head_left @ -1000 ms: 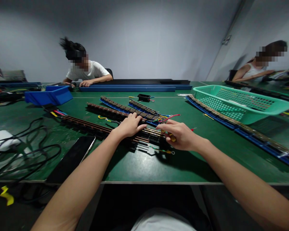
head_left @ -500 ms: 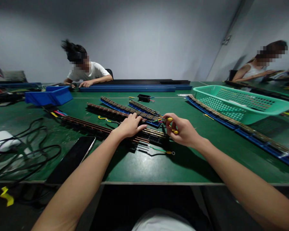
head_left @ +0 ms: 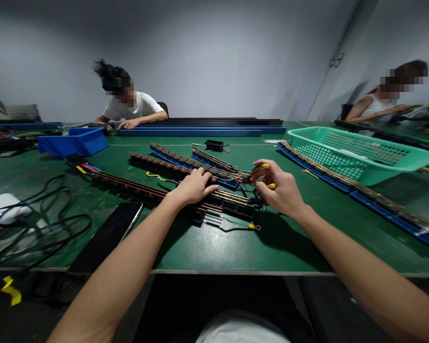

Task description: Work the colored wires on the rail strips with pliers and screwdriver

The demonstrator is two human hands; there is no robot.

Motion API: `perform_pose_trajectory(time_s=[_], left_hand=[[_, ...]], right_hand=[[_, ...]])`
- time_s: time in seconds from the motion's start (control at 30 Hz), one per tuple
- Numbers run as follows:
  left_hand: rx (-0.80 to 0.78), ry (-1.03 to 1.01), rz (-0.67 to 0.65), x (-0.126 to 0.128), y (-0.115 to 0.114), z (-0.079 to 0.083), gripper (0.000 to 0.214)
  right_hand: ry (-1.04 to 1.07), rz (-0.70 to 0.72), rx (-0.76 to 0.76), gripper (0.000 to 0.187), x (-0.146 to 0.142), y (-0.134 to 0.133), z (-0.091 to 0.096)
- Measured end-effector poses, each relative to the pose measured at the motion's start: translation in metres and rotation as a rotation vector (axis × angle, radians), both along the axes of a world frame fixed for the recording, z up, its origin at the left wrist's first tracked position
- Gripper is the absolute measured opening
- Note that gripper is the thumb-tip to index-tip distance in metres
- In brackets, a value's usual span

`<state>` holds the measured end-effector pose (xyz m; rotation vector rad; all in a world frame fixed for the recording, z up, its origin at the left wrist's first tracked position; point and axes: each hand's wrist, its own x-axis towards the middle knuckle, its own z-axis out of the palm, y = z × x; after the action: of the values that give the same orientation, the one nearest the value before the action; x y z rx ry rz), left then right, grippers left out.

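Observation:
My right hand [head_left: 280,190] grips a pair of yellow-handled pliers [head_left: 262,166], with the jaws pointing left at thin coloured wires [head_left: 236,179] by the rails' right ends. Whether the jaws touch a wire is too small to tell. Resting on a black rail with copper-coloured strips [head_left: 232,197] is my left hand [head_left: 195,187], palm down, its thumb apart from the fingers. Just behind lie blue-based rails [head_left: 171,153] with similar strips. Nearer me, a green wire with a ring terminal [head_left: 255,227] sticks out to the right.
A phone [head_left: 107,236] and a tangle of black cable [head_left: 57,224] lie at left. The blue bin [head_left: 73,143] stands behind them. At right are a long blue-based rail [head_left: 361,190] and a green basket [head_left: 364,166]. Two people [head_left: 136,107] sit across the table.
My right hand has shifted slightly right with the pliers, and the handles are turned differently, showing more of the tool. My left hand stays in place on the rail.

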<state>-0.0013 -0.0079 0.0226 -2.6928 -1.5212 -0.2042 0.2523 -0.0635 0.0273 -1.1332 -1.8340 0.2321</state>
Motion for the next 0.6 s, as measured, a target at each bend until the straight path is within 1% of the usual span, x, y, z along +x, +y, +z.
perform_pose_trajectory(time_s=[0.13, 0.6], left_hand=[[-0.003, 0.002, 0.007, 0.0003, -0.0005, 0.0005, 0.048], [0.015, -0.008, -0.008, -0.0009, 0.0015, -0.0021, 0.048]], right_hand=[[0.024, 0.003, -0.014, 0.04, 0.0001, 0.0001, -0.0006], [-0.012, 0.007, -0.006, 0.043, 0.0001, -0.0003, -0.0011]])
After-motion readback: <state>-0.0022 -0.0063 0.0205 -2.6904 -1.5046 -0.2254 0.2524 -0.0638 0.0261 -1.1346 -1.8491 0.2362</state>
